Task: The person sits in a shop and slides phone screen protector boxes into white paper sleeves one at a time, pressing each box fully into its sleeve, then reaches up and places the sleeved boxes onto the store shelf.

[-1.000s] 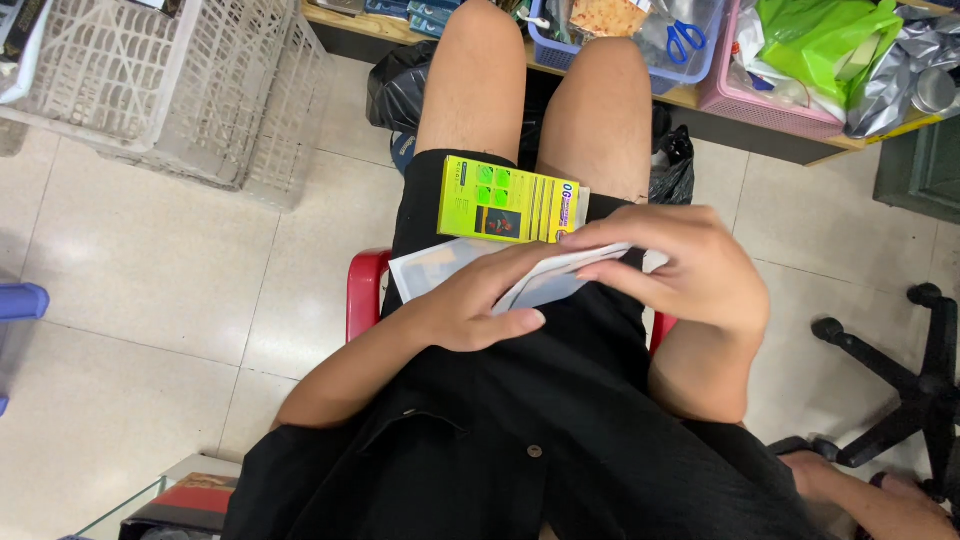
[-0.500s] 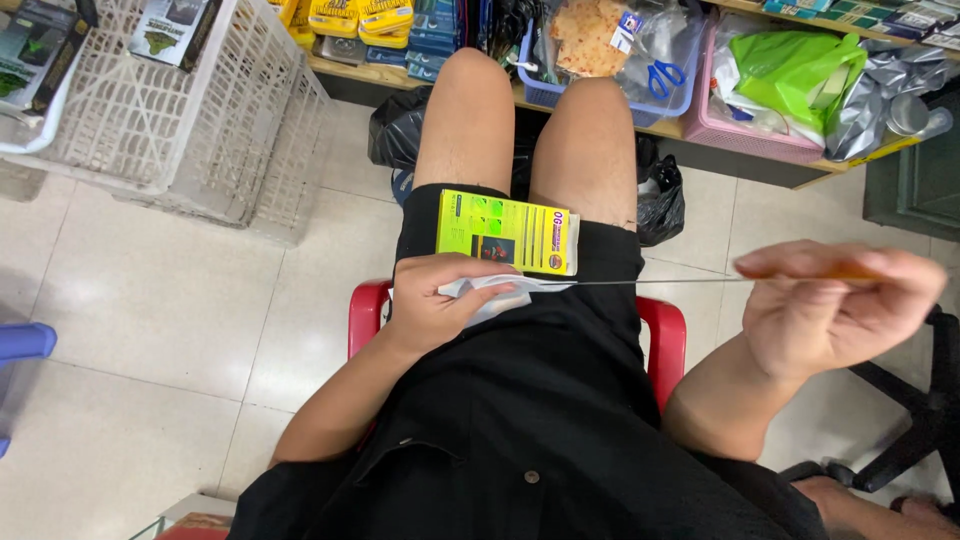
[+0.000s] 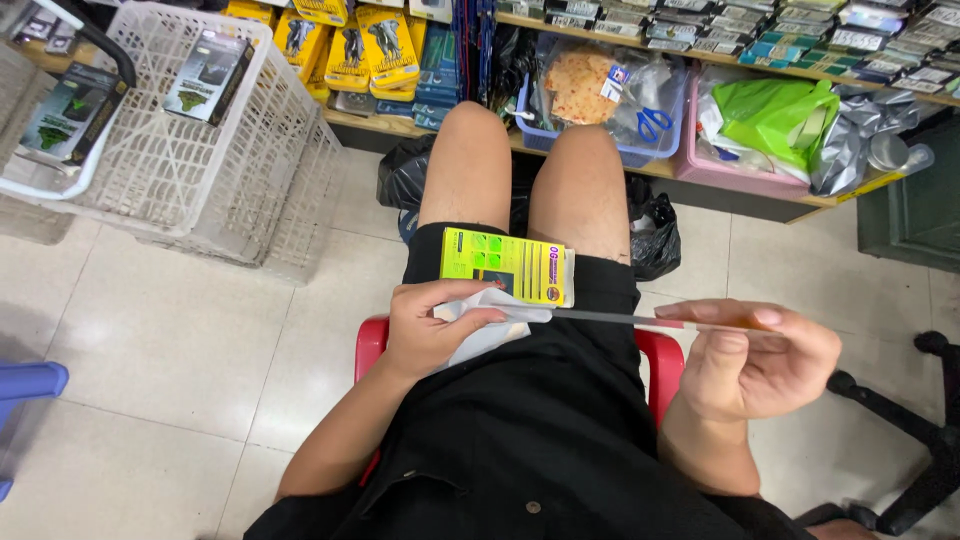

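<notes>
- The left hand (image 3: 425, 335) lies on the lap, its grip clenched on a white sleeve (image 3: 490, 325), thumb pressed across the top of it.
- The right hand (image 3: 760, 355) is held out to the side, well apart from the left, its grip pinching the far end of a thin flat sheet (image 3: 620, 319) between thumb and fingers.
- The sheet is seen edge-on as a grey line; it runs from the right grip across to the sleeve's mouth in the left grip, and its near end meets the sleeve.
- Just beyond the left grip, touching the sleeve's upper edge, a yellow box (image 3: 505, 265) lies flat on the black shorts.
- Below both grips is a red stool (image 3: 665, 365), its edges showing on either side of the lap.
- Further out from the grips, past the knees, a shelf (image 3: 760, 195) carries a blue tub (image 3: 625, 150), a pink tub (image 3: 720, 165) and a green bag (image 3: 775, 115).
- Far off to the left of the left grip stands a white basket (image 3: 190, 170) on the tiled floor (image 3: 150, 340).
</notes>
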